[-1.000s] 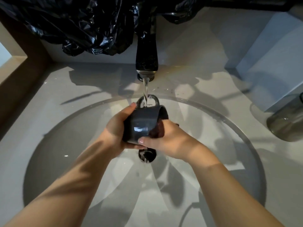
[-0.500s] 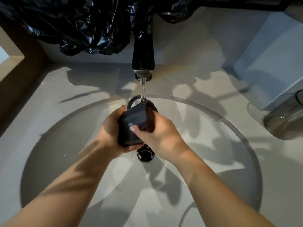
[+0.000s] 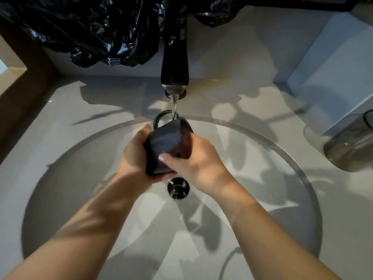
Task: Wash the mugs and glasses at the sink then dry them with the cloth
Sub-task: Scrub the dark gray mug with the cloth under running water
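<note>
A pale grey counter [image 3: 80, 118] fills the view, patched with hard light and leaf-like shadows, and a wide round sink [image 3: 60, 188] is set flush into it, with a dark drain [image 3: 178, 188] at its middle. Behind the counter runs a pale wall. A wooden ledge [image 3: 20, 81] borders the left side and a white panel [image 3: 333, 67] angles in at the right. Crumpled black plastic [image 3: 90, 27] hangs across the top of the view, down over the back edge of the counter. There is one tap [image 3: 175, 73], dark and tall, standing at the back of the sink, and a thin stream of water [image 3: 174, 107] falls from its spout. There is one mug [image 3: 167, 146], dark, held over the middle of the sink just above the drain; it is tipped on its side with its handle [image 3: 159, 118] toward the tap, and the stream lands on its far edge beside the handle. Both hands hold it. The left hand [image 3: 135, 156] curls round its left wall and base. The right hand [image 3: 193, 162] grips its right side, thumb laid across the outer wall; its other fingers are hidden behind the mug. One smoky glass [image 3: 351, 146] sits on the counter at the right edge, well apart from the mug and partly cut off by the frame.
</note>
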{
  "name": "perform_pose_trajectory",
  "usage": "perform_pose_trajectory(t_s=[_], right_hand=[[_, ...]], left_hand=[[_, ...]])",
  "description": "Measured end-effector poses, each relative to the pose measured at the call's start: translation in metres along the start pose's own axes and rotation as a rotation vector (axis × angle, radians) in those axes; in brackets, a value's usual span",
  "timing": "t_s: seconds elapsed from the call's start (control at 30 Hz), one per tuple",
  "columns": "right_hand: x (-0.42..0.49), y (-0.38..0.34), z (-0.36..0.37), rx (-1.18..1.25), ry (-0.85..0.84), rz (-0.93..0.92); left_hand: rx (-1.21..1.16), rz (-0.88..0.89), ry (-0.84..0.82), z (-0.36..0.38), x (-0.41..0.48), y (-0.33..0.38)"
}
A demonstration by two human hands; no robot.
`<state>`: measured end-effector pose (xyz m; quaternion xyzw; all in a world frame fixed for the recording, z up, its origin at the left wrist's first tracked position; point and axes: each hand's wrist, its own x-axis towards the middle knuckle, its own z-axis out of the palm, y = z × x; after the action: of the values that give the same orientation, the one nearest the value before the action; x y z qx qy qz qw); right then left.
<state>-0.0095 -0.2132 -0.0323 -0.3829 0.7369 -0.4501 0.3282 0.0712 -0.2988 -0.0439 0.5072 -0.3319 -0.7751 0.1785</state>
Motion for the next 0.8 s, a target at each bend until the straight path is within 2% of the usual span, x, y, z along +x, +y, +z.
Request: perform_pose_trajectory(t_s=[0.07, 0.17, 0.27, 0.33, 0.43, 0.5, 0.6, 0.63, 0.73, 0.8], right_hand=[[0.000, 0.000, -0.002, -0.157, -0.206, -0.001], [-0.005, 0.004, -0.004, -0.200, -0.416, 0.071], [-0.007, 0.003, -0.003, -0.012, -0.472, 0.035], [-0.002, 0.003, -0.004, 0.304, -0.416, 0.055], [0.004, 0.004, -0.008, 0.760, -0.204, 0.173], [0.004, 0.004, -0.010, 0.909, -0.097, 0.199], [0.002, 0.006, -0.006, 0.661, -0.089, 0.145], [0.001, 0.006, -0.004, 0.573, -0.140, 0.142], [-0.004, 0.002, -0.003, 0.537, -0.349, 0.115], [-0.005, 0.000, -0.002, 0.417, -0.337, 0.071]], left_hand=[[-0.038, -0.131, -0.115, -0.011, -0.004, 0.006], [0.090, -0.131, -0.165, -0.021, 0.000, 0.007], [0.134, -0.071, -0.129, -0.019, -0.001, 0.008], [0.132, -0.039, -0.102, -0.016, -0.002, 0.006], [0.140, 0.022, -0.024, -0.012, -0.004, 0.005], [0.089, 0.035, -0.004, -0.010, -0.003, 0.006], [0.117, 0.077, -0.051, -0.009, -0.001, 0.004], [0.161, 0.100, -0.064, -0.010, 0.000, 0.003], [0.215, 0.138, -0.103, -0.011, 0.002, 0.004], [0.181, 0.104, -0.086, -0.012, 0.001, 0.004]])
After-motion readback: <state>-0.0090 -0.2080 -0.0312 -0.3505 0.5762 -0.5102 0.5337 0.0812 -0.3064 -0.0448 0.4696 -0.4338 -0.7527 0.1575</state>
